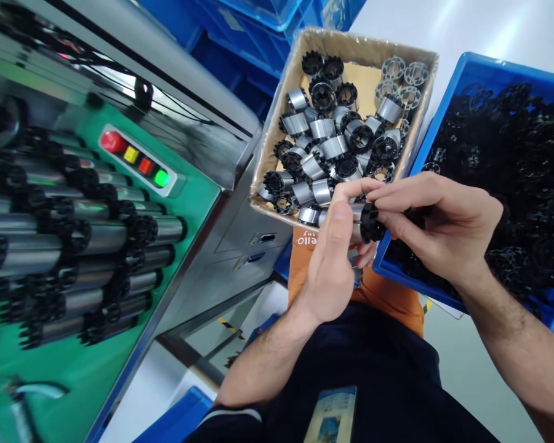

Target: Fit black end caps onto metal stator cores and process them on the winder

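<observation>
My left hand (330,267) is wrapped round a short steel motor core (357,224), holding it above the near edge of the cardboard box (270,132). A black toothed plastic end cap (373,223) sits at the core's right end. With thumb and fingertips, my right hand (450,224) pinches at that cap; whether it is fully seated I cannot tell. Many similar steel cores (323,129), several with black caps, lie jumbled in the box below. To the right, a blue bin (443,117) holds a heap of loose black plastic caps (521,147).
At left, rows of capped cores (32,252) lie on a green worktop (161,314) with a button panel (141,163). Pliers (28,400) rest near its front. Blue crates (253,37) stand behind the box. A metal cabinet (240,240) is below.
</observation>
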### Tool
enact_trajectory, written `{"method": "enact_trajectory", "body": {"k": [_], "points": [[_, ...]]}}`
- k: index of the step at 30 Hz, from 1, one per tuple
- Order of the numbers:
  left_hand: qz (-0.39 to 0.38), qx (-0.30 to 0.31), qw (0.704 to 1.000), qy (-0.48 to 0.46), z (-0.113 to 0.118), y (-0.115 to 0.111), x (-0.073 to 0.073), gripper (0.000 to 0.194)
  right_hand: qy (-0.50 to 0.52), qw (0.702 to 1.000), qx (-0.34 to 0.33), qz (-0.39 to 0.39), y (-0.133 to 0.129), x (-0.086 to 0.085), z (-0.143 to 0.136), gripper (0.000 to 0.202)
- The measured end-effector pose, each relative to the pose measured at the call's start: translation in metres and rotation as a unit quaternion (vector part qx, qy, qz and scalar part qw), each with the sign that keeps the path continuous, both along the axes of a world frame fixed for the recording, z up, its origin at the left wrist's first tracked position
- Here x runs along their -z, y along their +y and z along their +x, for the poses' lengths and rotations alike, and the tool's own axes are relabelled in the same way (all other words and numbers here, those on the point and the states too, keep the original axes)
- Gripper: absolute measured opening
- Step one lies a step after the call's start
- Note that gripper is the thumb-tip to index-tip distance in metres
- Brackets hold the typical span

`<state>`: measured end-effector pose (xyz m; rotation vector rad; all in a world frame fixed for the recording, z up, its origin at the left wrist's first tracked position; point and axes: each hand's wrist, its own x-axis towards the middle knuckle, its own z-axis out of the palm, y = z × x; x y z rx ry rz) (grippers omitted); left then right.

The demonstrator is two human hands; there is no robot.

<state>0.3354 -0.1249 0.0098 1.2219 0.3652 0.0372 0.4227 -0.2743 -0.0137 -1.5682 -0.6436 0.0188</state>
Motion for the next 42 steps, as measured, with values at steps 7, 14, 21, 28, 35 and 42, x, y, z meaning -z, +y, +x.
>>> {"method": "enact_trajectory", "body": {"k": [7, 14, 21, 28, 35, 42], "points": [[0.001, 0.022, 1.000, -0.010, -0.007, 0.004, 0.002, 0.055, -0.096, 0.995, -0.022, 0.007, -0.006, 0.001, 0.002, 0.022], [0.063, 0.024, 0.998, -0.017, -0.013, 0.007, 0.002, 0.054, -0.128, 0.991, -0.021, 0.006, -0.005, 0.002, 0.000, 0.023], [-0.025, 0.024, 0.998, -0.046, 0.003, 0.024, 0.011, 0.072, 0.046, 0.997, 0.059, -0.038, -0.012, -0.010, 0.008, 0.017], [0.011, -0.020, 1.000, -0.010, 0.008, 0.018, 0.025, 0.063, 0.230, 0.958, -0.110, 0.130, -0.005, -0.003, 0.020, 0.018], [-0.077, 0.011, 0.997, 0.000, 0.010, 0.020, 0.018, 0.054, 0.172, 0.965, -0.177, 0.093, 0.000, 0.007, 0.014, 0.029], [-0.048, -0.030, 0.998, -0.012, 0.009, 0.014, 0.008, 0.048, 0.137, 0.982, -0.109, 0.073, -0.005, 0.005, 0.012, 0.039]]}}
